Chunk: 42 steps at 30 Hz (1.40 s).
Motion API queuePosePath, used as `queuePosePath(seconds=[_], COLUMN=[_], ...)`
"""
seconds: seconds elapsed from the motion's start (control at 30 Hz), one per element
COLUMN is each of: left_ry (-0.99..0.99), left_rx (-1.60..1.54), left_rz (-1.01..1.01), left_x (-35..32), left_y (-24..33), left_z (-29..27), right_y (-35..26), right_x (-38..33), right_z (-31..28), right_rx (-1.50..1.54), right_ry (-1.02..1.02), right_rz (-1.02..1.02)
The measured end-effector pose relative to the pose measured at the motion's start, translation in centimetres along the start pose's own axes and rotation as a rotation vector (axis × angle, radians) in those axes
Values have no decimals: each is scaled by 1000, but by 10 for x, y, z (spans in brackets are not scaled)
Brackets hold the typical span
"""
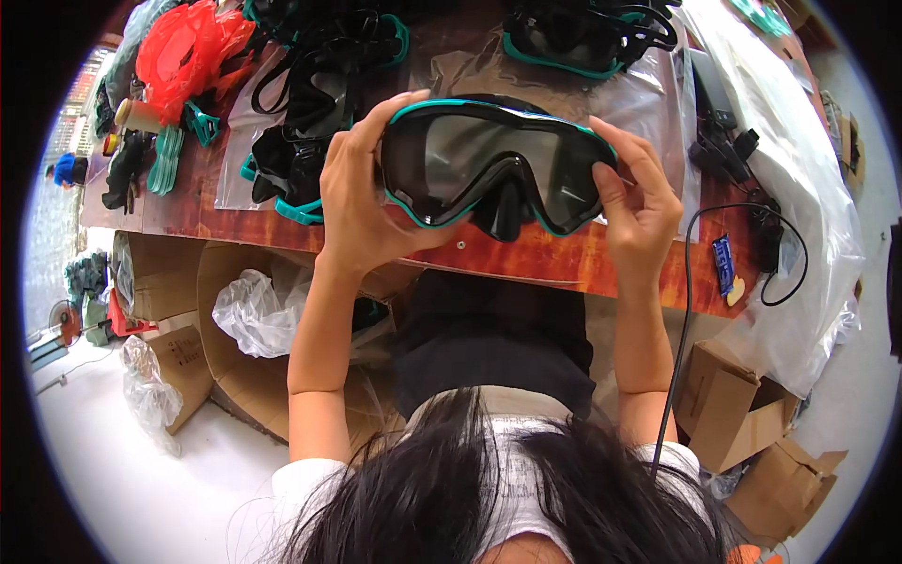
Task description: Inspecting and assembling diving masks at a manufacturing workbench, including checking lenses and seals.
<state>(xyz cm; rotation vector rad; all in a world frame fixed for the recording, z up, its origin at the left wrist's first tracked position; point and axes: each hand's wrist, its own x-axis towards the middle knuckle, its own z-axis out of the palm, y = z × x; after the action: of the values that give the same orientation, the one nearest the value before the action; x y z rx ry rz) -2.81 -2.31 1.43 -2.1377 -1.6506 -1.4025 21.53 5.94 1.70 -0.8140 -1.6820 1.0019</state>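
Note:
Between my two hands a diving mask (451, 155) is held up over the near edge of the table, its lens side toward me. It has a black skirt and nose pocket and a teal rim. My left hand (362, 183) grips its left end, fingers at the top corner and thumb under the lower rim. At the right end, my right hand (634, 193) pinches the frame, with the thumb on the lens side. Beyond it on the table lie more black and teal masks, one at the far right (568, 42) and several at the left (291, 160).
Clear plastic sheeting (648, 103) lies on the reddish table (545, 268). A red plastic bag (188, 56) and teal straps (167, 160) are at the far left. A black cable (691, 273) hangs past the right edge. Cardboard boxes (719, 404) stand below on both sides.

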Motion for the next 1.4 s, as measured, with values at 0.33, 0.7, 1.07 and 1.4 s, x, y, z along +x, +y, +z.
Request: queuePosePath(seconds=[0.33, 0.7, 1.07, 1.4], left_ry=[20, -35, -20, -25], left_rx=[-86, -178, -239, -200], left_rz=[-90, -207, -337, -369], left_x=[1, 5, -9, -8], left_y=[16, 17, 14, 8], left_z=[5, 6, 12, 19], right_y=[-1, -4, 63, 102], right_x=[3, 4, -10, -36], right_z=[-6, -7, -60, -90], right_rx=[39, 17, -952, -936], right_ry=[-17, -39, -311, -442], right_rz=[72, 63, -37, -183])
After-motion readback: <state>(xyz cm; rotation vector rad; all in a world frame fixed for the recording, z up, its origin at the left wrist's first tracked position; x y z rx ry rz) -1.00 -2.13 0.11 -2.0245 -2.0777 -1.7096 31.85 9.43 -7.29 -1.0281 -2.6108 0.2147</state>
